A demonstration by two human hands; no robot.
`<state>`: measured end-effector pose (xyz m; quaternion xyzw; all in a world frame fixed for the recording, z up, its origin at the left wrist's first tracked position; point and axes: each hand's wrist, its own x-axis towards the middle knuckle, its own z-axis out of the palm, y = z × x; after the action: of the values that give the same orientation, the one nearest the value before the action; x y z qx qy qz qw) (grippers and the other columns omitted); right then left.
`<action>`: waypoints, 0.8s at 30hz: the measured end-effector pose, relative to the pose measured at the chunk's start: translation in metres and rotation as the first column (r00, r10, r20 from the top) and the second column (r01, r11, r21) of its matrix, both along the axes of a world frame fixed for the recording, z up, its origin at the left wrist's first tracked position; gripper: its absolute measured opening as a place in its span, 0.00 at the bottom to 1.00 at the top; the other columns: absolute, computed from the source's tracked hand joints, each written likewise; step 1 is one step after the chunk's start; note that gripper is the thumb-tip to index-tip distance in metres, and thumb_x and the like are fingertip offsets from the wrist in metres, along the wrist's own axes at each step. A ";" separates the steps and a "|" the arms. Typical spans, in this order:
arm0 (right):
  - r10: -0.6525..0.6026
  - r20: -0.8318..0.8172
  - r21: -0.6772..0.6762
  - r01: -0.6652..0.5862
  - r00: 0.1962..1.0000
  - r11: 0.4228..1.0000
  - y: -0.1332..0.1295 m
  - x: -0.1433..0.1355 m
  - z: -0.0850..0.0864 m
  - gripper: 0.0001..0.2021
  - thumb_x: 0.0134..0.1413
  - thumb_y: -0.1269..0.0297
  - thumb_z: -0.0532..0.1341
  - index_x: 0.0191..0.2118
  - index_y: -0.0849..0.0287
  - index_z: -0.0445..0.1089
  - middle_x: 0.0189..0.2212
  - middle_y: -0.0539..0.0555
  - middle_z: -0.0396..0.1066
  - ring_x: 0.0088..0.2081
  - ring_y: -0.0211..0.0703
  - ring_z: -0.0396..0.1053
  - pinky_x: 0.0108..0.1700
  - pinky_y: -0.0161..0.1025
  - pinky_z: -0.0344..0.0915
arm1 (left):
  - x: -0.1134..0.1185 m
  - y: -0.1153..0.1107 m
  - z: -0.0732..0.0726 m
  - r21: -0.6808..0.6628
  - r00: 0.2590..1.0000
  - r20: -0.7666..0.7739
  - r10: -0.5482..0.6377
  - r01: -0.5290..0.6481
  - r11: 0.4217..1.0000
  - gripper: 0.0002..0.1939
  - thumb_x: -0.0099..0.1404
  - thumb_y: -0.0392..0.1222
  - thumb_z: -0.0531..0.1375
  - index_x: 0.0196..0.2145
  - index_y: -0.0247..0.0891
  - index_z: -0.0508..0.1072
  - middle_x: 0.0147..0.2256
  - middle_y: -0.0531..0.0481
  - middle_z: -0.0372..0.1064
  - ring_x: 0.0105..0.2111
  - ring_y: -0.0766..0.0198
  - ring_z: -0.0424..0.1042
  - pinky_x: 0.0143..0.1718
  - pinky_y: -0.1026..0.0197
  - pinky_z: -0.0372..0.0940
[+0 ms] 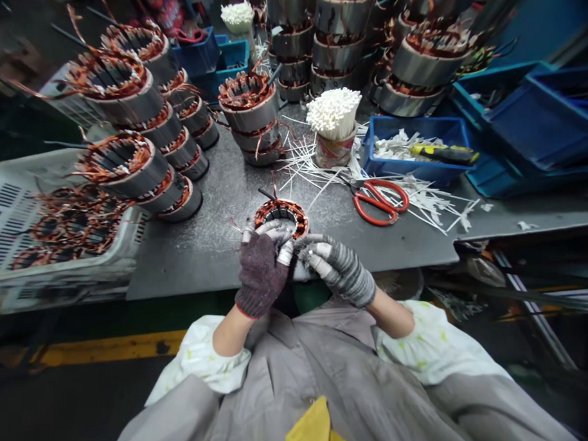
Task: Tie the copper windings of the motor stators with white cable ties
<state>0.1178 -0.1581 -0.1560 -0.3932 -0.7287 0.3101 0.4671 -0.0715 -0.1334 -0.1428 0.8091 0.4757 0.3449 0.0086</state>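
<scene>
A motor stator (301,214) with copper windings and a dark lead sticks up from the table in front of me. My left hand (264,263), in a dark purple glove with pale wrapped fingertips, grips its near left rim, fingers reaching over the edge. Beside the near right rim, my right hand (338,264), in a grey striped glove, has its fingers curled together. Whatever lies between those fingertips is too small and hidden to name. Both hands cover the stator's near side.
Stacked stators (130,104) stand left and behind. A white crate (13,185) holds copper coils. Right of centre are red-handled scissors (377,201), a cup (337,148) of white sticks, a blue bin (416,129) with a yellow-black tool (443,153), and loose white strips. The table edge (180,289) is close.
</scene>
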 end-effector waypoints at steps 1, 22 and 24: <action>0.011 0.004 0.005 -0.011 1.000 1.000 -0.001 0.000 -0.002 0.12 0.68 0.64 0.54 0.44 0.55 0.76 0.47 0.56 0.78 0.50 0.43 0.76 0.54 0.41 0.73 | 0.001 -0.001 -0.001 0.026 1.000 0.000 0.012 -0.012 1.000 0.08 0.72 0.40 0.55 0.47 0.39 0.70 0.47 0.45 0.77 0.56 0.54 0.73 0.67 0.40 0.56; -0.321 -0.408 -0.635 -0.013 0.854 0.772 0.007 -0.015 0.000 0.14 0.49 0.50 0.69 0.31 0.55 0.70 0.19 0.46 0.70 0.20 0.37 0.66 0.22 0.35 0.66 | 0.007 0.002 0.002 -0.042 0.983 0.182 -0.010 0.018 0.999 0.06 0.70 0.41 0.58 0.42 0.41 0.74 0.44 0.47 0.77 0.51 0.57 0.73 0.58 0.46 0.63; -0.276 -0.321 -0.566 0.050 0.906 0.823 0.012 -0.016 -0.002 0.12 0.50 0.53 0.67 0.30 0.55 0.71 0.22 0.48 0.73 0.23 0.38 0.68 0.26 0.37 0.68 | 0.007 0.002 0.000 -0.022 0.983 0.183 -0.032 0.036 0.999 0.06 0.69 0.40 0.58 0.42 0.41 0.74 0.42 0.48 0.77 0.52 0.58 0.73 0.58 0.46 0.64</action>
<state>0.1018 -0.1466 -0.1578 -0.5024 -0.4651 0.5342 0.4959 -0.0649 -0.1313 -0.1424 0.7819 0.4634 0.4114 0.0684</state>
